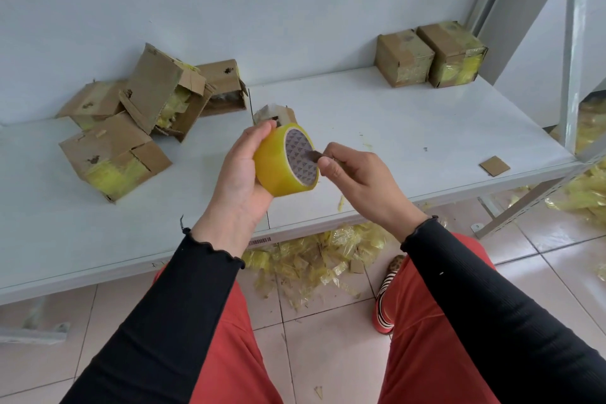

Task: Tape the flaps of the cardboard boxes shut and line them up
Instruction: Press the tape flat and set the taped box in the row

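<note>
My left hand (241, 174) grips a yellow tape roll (278, 166) above the white shelf (393, 128). My right hand (357, 177) pinches a small dark blade-like tool (311, 156) whose tip lies against the roll's side. A heap of several cardboard boxes with loose flaps (137, 115) lies at the left of the shelf. Two taped boxes (429, 54) stand side by side at the back right. One small box (273, 113) sits just behind the tape roll, mostly hidden by it.
A small cardboard scrap (494, 166) lies near the shelf's right edge. Crumpled yellow tape scraps (321, 256) litter the tiled floor under the shelf and at the right. A grey metal upright (580, 43) frames the right side.
</note>
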Tool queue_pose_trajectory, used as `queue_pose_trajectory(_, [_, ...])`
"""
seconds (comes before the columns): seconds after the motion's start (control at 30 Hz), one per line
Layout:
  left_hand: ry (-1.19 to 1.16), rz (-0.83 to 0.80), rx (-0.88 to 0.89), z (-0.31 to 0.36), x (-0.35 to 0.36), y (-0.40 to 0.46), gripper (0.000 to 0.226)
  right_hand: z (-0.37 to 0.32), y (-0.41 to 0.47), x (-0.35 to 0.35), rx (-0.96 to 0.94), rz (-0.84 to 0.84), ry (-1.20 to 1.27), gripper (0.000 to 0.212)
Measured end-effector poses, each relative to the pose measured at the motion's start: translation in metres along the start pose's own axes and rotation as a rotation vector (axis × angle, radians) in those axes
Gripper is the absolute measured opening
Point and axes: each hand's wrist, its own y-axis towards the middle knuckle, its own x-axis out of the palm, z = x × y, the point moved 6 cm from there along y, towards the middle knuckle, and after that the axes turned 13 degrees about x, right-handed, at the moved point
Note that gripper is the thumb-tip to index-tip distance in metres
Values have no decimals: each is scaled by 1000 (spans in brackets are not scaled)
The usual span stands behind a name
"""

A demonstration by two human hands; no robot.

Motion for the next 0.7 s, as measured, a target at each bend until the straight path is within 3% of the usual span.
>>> queue_pose_trajectory(0.33, [65, 11, 45, -6, 12, -6, 11, -9, -2, 16, -65, -77, 42, 35])
queue_pose_trajectory(0.43, [27, 10, 44, -4, 9, -5, 10, 0, 2, 15, 12, -117, 212, 20])
queue_pose_trajectory(0.53, [66, 6, 75, 1, 5, -4, 9, 14, 3, 7, 119, -31, 430, 29])
queue_pose_trajectory(0.63, [102, -7, 104, 5, 4, -4, 7, 7, -7, 13, 47, -99, 431, 14])
queue_pose_trajectory(0.7, [94, -25, 109, 5, 6, -4, 10, 2, -13, 25, -33, -165, 225, 41])
